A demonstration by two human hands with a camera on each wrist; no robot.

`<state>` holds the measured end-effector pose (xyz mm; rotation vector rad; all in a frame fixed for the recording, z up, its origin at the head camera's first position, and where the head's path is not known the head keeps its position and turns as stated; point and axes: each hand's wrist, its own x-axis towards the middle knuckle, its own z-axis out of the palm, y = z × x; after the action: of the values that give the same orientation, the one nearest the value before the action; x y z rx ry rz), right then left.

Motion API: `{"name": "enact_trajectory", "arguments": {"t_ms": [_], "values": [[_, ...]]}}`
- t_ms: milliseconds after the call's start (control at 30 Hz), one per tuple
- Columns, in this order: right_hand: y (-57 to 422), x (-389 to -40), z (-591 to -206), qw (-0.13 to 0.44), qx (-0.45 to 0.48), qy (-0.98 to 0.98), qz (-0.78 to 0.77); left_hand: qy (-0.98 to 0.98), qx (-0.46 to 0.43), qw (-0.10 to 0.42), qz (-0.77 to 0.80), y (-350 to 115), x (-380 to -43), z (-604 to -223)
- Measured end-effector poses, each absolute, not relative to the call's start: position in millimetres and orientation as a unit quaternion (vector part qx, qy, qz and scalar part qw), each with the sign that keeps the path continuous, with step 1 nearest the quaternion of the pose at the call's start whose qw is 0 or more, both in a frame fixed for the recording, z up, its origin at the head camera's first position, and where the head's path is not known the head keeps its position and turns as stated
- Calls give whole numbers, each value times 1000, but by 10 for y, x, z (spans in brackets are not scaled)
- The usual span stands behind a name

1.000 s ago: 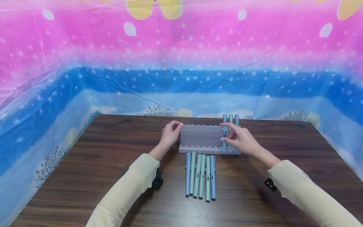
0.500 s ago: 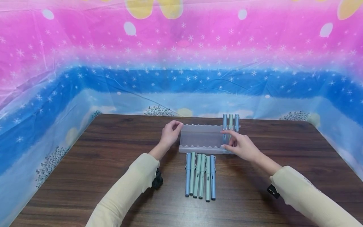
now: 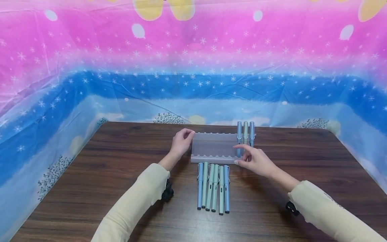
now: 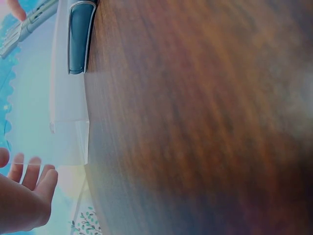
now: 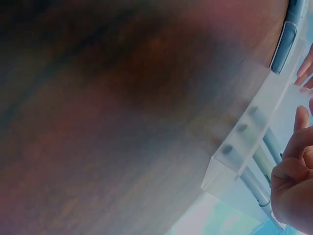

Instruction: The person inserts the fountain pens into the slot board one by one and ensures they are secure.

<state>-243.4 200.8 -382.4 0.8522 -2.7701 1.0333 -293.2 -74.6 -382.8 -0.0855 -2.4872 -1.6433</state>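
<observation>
Three slim blue or green pens [image 3: 245, 130] point caps-up, crosswise in a clear plastic rack [image 3: 214, 145], left hand [image 3: 181, 141] pinching it, right hand [image 3: 256, 160] half-spread, empty.

- left hand [image 3: 180, 144] has its fingers [image 3: 185, 131] bent in a pinch
- right hand [image 3: 257, 160]: thumb [image 3: 242, 163] and index [image 3: 243, 146] spread wide
- left arm [image 3: 136, 198] and right arm [image 3: 326, 208] both stretched forward, angled inward

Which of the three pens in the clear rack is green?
The middle pen, standing between the blue left pen and blue right pen in the clear rack; only it is green.
</observation>
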Motion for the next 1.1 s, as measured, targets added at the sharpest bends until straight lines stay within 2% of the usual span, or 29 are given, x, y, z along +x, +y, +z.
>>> {"name": "enact_trajectory", "arguments": {"t_ms": [633,1100], "values": [[1843,-2283,-3891,-120,166,-871,446,-841,-36,98,-531,-738,-2951,-3839],[1750,-2254,-3985,-146,140,-866,458,-840,-33,94,-534,-742,-2944,-3830]]}}
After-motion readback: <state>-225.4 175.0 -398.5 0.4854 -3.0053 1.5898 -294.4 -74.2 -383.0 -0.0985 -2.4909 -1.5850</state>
